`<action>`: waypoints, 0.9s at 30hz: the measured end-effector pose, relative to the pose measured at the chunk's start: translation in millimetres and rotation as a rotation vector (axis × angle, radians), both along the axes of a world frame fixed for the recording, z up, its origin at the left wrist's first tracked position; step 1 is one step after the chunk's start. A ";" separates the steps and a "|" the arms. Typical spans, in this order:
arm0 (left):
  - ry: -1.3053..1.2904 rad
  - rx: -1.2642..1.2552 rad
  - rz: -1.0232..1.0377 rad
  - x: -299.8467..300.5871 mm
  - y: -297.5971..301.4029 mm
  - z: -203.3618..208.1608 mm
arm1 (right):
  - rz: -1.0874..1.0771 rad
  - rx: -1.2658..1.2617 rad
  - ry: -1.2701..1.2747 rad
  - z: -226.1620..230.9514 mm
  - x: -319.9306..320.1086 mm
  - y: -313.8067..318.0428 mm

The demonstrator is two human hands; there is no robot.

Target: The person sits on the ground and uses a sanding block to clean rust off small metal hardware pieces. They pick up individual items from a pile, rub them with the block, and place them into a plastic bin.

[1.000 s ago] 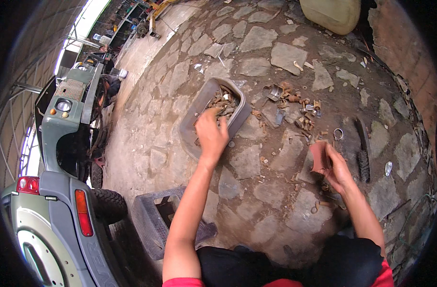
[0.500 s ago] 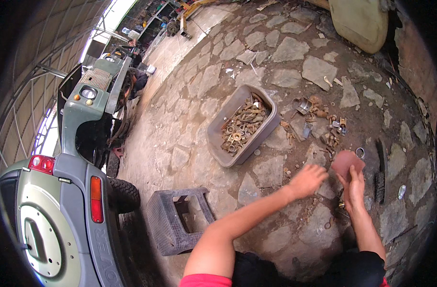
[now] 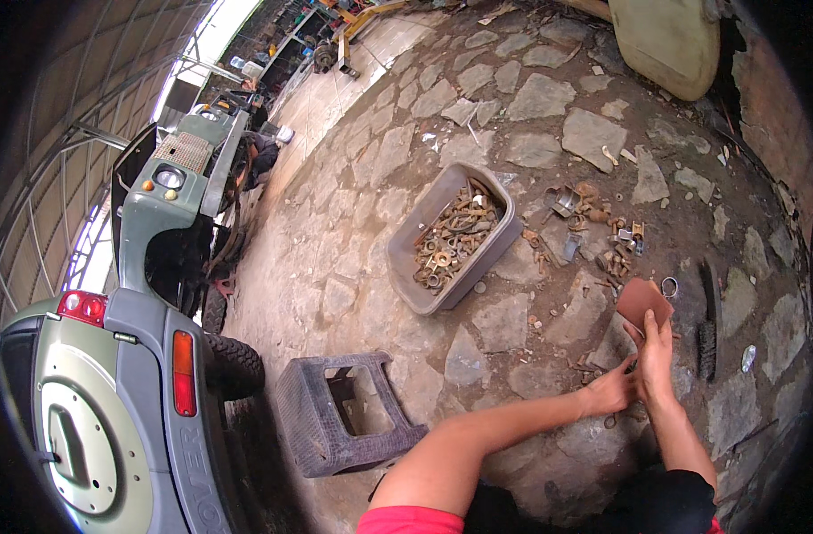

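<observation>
A reddish-brown sheet that looks like sandpaper (image 3: pixel 642 303) is held up in my right hand (image 3: pixel 658 365), its fingers behind the sheet's lower edge. Low beside that hand's heel is my left hand (image 3: pixel 613 390), its fingers drawn together; the fingertips are partly hidden, and whatever they grip does not show. Just past the sheet, a round metal ring (image 3: pixel 670 287) rests on the ground. To the right lies a long dark brush (image 3: pixel 709 325). Rusty bolts and metal clamps (image 3: pixel 616 258) are heaped beyond my hands.
A grey plastic tub (image 3: pixel 405 283) of rusty hardware stands ahead on the stone paving. Left of my left arm is a dark plastic stool (image 3: pixel 304 418). A green vehicle (image 3: pixel 104 418) fills the left side, with another vehicle (image 3: pixel 162 200) behind it. A pale panel (image 3: pixel 669 44) leans at the far right.
My left hand has dropped toward me and come in beside my right hand's heel. The sandpaper has tilted slightly in my right hand, which has barely moved.
</observation>
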State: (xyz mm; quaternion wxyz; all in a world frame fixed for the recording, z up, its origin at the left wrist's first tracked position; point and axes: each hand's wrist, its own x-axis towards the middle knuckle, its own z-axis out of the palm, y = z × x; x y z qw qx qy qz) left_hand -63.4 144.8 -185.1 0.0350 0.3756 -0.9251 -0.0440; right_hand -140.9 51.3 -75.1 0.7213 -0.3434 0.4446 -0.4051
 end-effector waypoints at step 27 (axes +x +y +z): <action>0.199 0.657 0.350 -12.5 -19.1 57.2 | 0.056 0.055 -0.030 6.9 3.5 13.2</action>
